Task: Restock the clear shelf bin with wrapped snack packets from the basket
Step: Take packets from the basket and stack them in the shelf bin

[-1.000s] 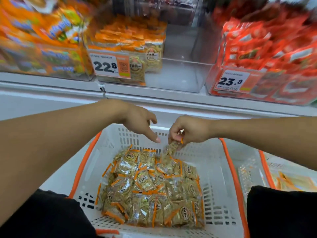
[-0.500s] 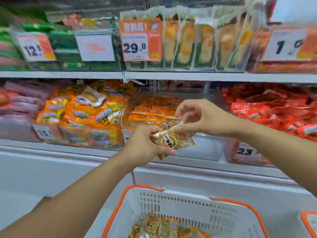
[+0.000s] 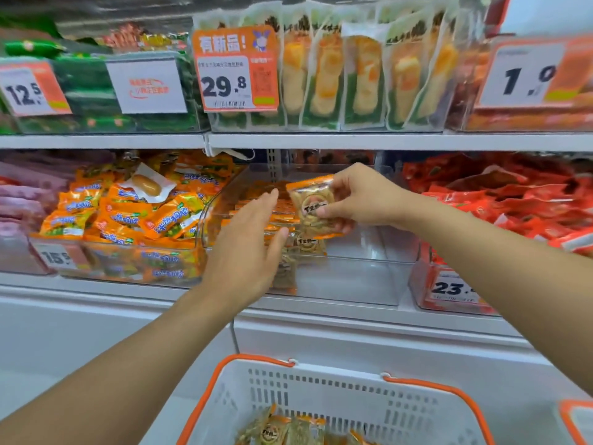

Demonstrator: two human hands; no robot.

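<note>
My right hand [image 3: 362, 195] pinches a clear snack packet [image 3: 313, 208] with orange edges and a round label, holding it upright over the clear shelf bin [image 3: 359, 274]. My left hand [image 3: 248, 248] reaches toward the bin's left part with fingers straight, holding nothing. Behind it lie stacked packets [image 3: 282, 213] of the same kind in the bin. Below, the white basket [image 3: 321, 390] with an orange rim holds several more packets [image 3: 282, 430].
Left of the bin is a bin of orange snack bags [image 3: 134, 216]; right of it is a bin of red packets [image 3: 500, 203]. An upper shelf [image 3: 321, 141] with tall pouches and price tags hangs above. A second basket's corner [image 3: 577, 419] shows at bottom right.
Both hands rose from the basket to the shelf. The packet was between both hands half a second ago; now only my right hand holds it and my left has spread flat.
</note>
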